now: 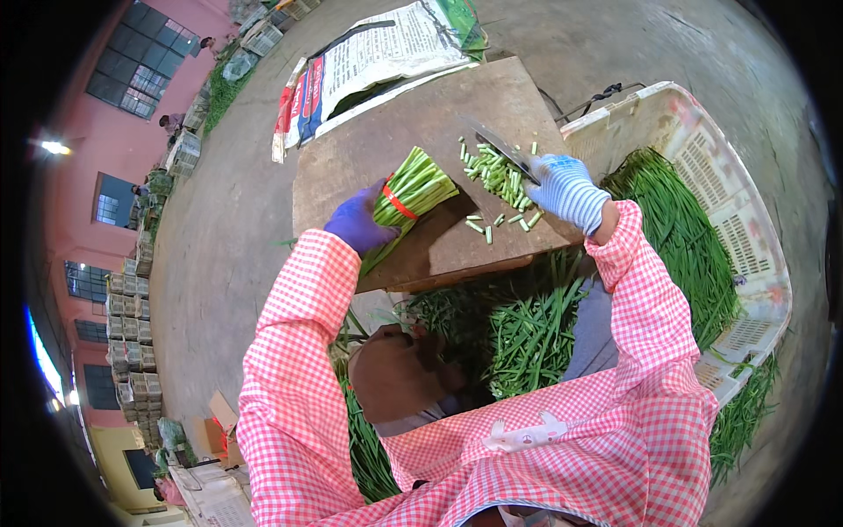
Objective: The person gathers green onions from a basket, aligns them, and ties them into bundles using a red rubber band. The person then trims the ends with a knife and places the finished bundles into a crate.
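Note:
My left hand (363,219), in a purple glove, grips a bundle of green stalks (416,181) bound with a red band (399,197). The bundle's cut ends point up and right over a worn wooden board (395,141). My right hand (568,191), in a blue-and-white striped knit glove, holds a knife (498,145) with its blade pointing up and left. Beneath and beside the blade, short cut stalk pieces (492,172) lie scattered on the board. The knife's handle is mostly hidden in my right hand.
A white plastic crate (737,217) of long green leafy stalks (678,244) stands at the right. Cut greens (537,336) are heaped below the board. A printed woven sack (388,59) lies at the board's far edge. People and stacked crates (132,316) line the far wall.

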Motion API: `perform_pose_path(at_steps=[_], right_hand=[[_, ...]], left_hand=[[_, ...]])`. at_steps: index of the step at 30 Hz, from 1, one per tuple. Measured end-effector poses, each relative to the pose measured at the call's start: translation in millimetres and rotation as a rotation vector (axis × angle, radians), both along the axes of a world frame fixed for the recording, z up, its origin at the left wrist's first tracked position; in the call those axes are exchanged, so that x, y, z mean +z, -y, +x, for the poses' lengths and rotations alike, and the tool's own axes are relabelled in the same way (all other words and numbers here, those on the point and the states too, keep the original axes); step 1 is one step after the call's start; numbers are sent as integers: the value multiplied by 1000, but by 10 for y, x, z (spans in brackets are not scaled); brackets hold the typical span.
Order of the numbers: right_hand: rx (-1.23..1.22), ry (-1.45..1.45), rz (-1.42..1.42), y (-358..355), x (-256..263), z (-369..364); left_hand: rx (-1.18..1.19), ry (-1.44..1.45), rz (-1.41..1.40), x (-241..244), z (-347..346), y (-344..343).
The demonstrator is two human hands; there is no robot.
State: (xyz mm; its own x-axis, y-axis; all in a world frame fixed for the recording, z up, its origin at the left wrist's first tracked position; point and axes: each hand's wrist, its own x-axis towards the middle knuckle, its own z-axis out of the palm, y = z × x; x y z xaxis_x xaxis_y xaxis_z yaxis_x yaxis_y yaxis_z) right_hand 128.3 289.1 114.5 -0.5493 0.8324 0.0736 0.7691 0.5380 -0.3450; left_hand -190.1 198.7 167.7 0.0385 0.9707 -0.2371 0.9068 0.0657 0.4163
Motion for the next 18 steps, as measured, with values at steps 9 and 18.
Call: perform_pose_path(at_steps=[9, 18], right_hand=[[107, 93, -27, 25, 139, -121], [451, -717, 199, 1028, 1303, -617]], left_hand=[[128, 350, -238, 1050, -71, 503], [212, 514, -362, 1555, 386, 1341]])
